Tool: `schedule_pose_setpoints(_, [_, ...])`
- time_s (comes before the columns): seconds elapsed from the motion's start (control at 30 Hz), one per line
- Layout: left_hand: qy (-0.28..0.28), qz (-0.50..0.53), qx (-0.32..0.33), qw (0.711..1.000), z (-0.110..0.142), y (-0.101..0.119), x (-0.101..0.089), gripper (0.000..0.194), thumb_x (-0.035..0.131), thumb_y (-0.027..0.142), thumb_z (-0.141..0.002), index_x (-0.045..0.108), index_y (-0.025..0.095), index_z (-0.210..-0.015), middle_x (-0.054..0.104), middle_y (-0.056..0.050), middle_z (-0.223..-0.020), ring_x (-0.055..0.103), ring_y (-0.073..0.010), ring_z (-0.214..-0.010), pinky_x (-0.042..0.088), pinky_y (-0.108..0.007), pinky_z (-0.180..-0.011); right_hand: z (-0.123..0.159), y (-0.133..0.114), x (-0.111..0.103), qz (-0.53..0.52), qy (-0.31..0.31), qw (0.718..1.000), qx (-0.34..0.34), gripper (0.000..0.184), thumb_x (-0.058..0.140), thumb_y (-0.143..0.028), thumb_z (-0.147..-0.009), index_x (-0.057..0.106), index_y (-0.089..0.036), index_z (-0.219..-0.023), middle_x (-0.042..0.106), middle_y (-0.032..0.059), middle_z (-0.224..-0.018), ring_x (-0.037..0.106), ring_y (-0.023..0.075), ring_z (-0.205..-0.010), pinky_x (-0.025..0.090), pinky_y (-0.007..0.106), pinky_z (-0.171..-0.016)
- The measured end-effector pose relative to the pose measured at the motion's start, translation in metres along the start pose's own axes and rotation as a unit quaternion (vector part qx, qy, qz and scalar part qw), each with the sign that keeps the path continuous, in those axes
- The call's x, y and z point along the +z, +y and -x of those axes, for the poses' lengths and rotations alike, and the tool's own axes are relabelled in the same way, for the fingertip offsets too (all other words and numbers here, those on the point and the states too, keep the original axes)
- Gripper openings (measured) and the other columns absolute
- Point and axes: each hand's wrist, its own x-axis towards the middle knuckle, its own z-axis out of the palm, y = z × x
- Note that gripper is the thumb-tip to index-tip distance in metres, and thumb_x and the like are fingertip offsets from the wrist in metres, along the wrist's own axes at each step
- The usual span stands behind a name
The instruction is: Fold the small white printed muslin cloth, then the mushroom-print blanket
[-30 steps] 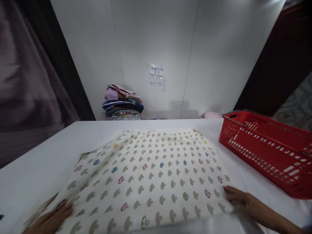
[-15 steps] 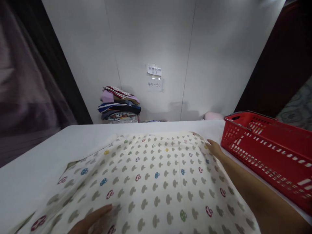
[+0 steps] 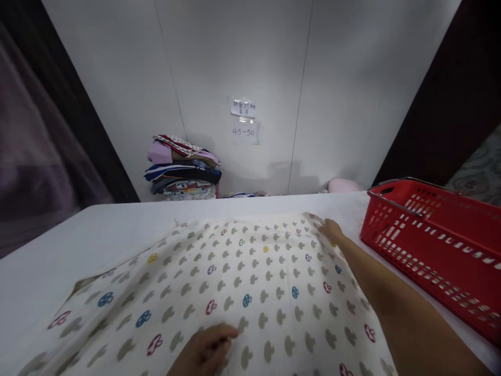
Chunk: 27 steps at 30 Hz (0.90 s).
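Note:
A cream cloth printed with grey and coloured mushrooms lies spread over the white table, with soft wrinkles and a turned-up edge on its left side. My right hand reaches to the far right corner, its fingers closed on the cloth's edge. Over the near middle of the cloth is my left hand, fingers curled in toward the thumb; I see no fabric between them. The near edge of the cloth runs out of view.
A red plastic basket with a metal handle stands on the right of the table. Behind the table's far edge are a stack of folded fabrics and a pink item. Paper notes are taped to the wall.
My left hand has moved right across the cloth, and its fingers have curled in. My right hand has closed in on the far right corner. The view has shifted slightly.

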Motion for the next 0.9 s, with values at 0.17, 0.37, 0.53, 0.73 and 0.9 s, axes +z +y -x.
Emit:
schedule_pose_setpoints(0.17, [-0.069,0.162,0.019,0.984,-0.008,0.061,0.021,0.025,0.059,0.045,-0.073,0.071,0.03,-0.089,0.07,-0.001,-0.092,0.063,-0.0245,-0.092,0.048,-0.036,-0.086,0.09,-0.046,-0.008,-0.017,0.056,0.981,-0.182,0.019,0.051,-0.025,-0.078,0.057,-0.018,-0.094,0.064,0.0063,-0.088,0.058,0.0192,-0.082,0.04,0.025,-0.069])
schedule_pose_setpoints(0.37, [-0.055,0.56,-0.04,0.826,0.002,0.078,0.044,0.049,0.05,0.056,-0.082,0.059,0.02,-0.113,0.06,-0.012,-0.121,0.06,-0.0241,-0.102,0.05,-0.033,-0.083,0.247,-0.081,0.028,-0.152,-0.129,0.835,-0.512,0.044,0.049,-0.013,-0.075,0.053,-0.022,-0.118,0.056,0.0078,-0.115,0.053,0.02,-0.105,0.043,0.034,-0.09])
schedule_pose_setpoints(0.53, [0.036,0.656,-0.159,0.737,0.02,0.048,0.056,0.03,0.054,0.037,-0.084,0.061,0.011,-0.098,0.068,-0.012,-0.092,0.065,-0.0203,-0.086,0.052,-0.031,-0.079,0.281,-0.082,0.063,-0.303,-0.281,0.81,-0.416,0.041,0.054,-0.026,-0.08,0.052,-0.024,-0.12,0.057,0.0079,-0.117,0.06,0.018,-0.089,0.051,0.033,-0.074])
schedule_pose_setpoints(0.73, [0.1,0.659,-0.136,0.733,0.021,0.038,0.061,0.02,0.057,0.017,-0.079,0.061,0.014,-0.099,0.068,-0.006,-0.082,0.064,-0.014,-0.072,0.052,-0.027,-0.073,0.261,-0.117,0.083,-0.378,-0.351,0.825,-0.231,0.048,0.063,-0.043,-0.074,0.055,-0.019,-0.114,0.064,0.0032,-0.091,0.053,0.0089,-0.051,0.042,0.021,-0.042])
schedule_pose_setpoints(0.9, [0.137,0.667,-0.135,0.72,0.015,0.035,0.061,0.018,0.06,0.011,-0.075,0.061,0.015,-0.093,0.066,-0.004,-0.08,0.061,-0.0104,-0.066,0.051,-0.023,-0.067,0.256,-0.141,0.095,-0.458,-0.404,0.778,-0.145,0.038,0.067,-0.046,-0.068,0.061,-0.015,-0.089,0.065,0.0017,-0.07,0.057,0.0136,-0.056,0.046,0.026,-0.053])
